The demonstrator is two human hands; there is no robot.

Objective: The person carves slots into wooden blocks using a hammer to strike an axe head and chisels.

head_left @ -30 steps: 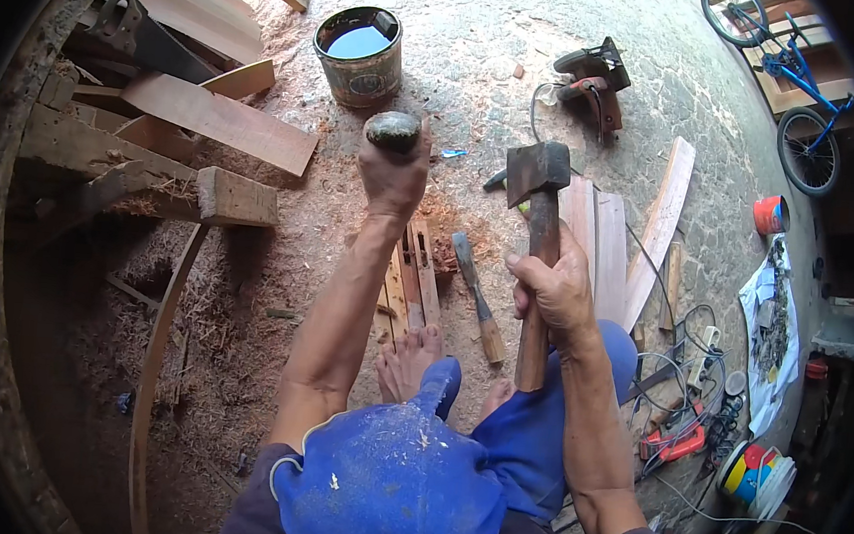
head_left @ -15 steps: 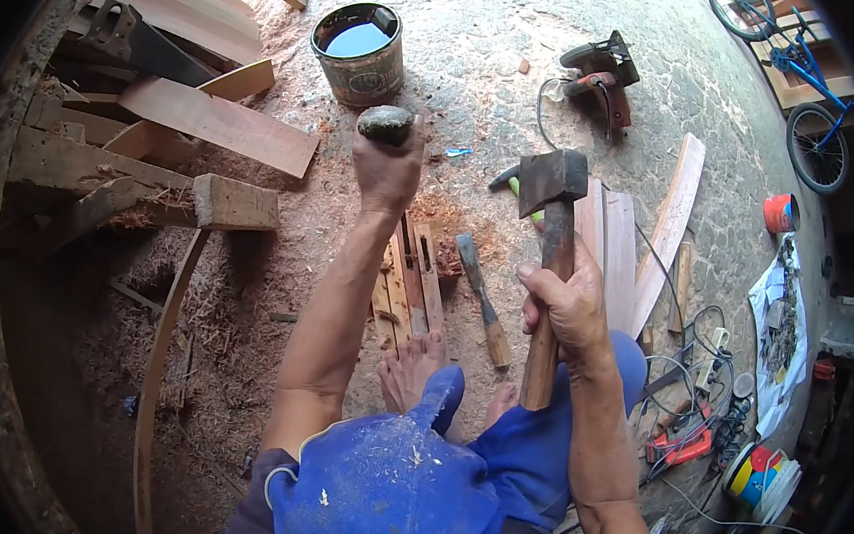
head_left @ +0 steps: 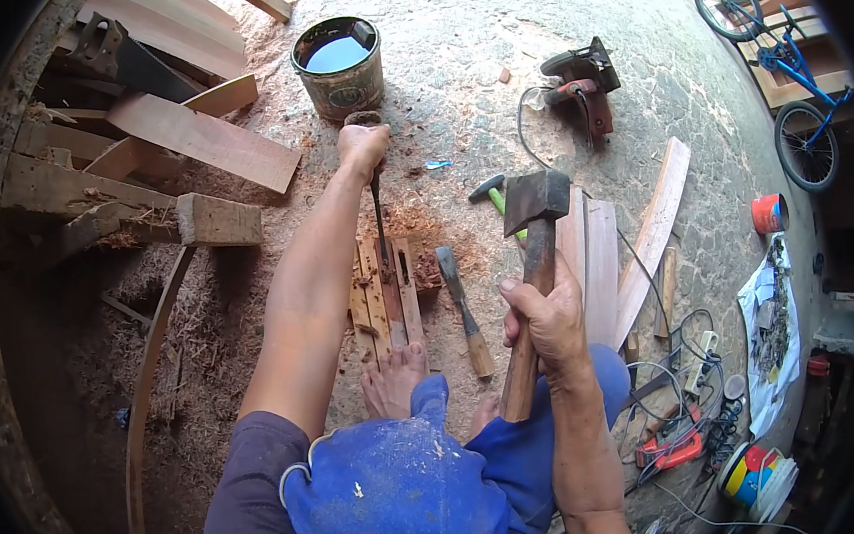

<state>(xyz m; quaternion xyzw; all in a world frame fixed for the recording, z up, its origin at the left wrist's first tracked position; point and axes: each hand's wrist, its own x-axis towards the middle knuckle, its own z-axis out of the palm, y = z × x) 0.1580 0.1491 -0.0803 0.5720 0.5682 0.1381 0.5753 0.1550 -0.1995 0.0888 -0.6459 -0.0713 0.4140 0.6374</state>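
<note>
Lying among planks in the upper left of the frame, a handsaw [head_left: 137,65] has a dark handle and blade. Rightward, at the upper centre-left, stands a grimy bucket [head_left: 340,98] holding liquid; its wall bears a worn mark too unclear to read. Just below it, the left hand [head_left: 363,148] is at the end of an outstretched arm, back of the hand upward, its grip clenched around the top of a dark, slender tool [head_left: 380,215]. That tool's shaft slants down to the slotted wooden strips [head_left: 370,301], which lie on the ground near the centre, a bare foot [head_left: 398,377] at their lower end. Right of them rests a loose chisel [head_left: 461,305] with a wooden handle. At centre-right, the right hand [head_left: 550,322], elbow bent and thumb along the near side, grasps a hatchet-like hammer [head_left: 540,238] midway down its handle, head up. Above is a corded power tool [head_left: 589,97]. At the far right are a red-and-blue can [head_left: 769,214] and, lower, a tub [head_left: 759,481] with yellow, red and blue patches; any print on either is too small to make out.
</note>
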